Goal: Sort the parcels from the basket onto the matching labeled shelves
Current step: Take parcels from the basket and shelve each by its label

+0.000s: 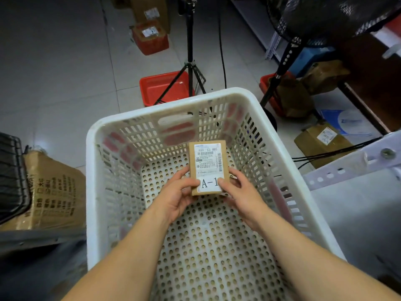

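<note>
Both hands are gripping one small cardboard parcel [207, 168] by its near end, the left hand [178, 192] clasping its left edge and the right hand [237, 192] its right edge, with a thumb of each pressing on the white label that is showing "A-1". The parcel is hovering label-up over the perforated floor of the white plastic basket [95, 192], towards its far end, with no other parcel showing inside. Beyond the basket's far rim a black tripod [190, 68] is standing over a red tray [160, 88] on the tiled floor, and a printed cardboard box [54, 192] is sitting just left of the basket.
</note>
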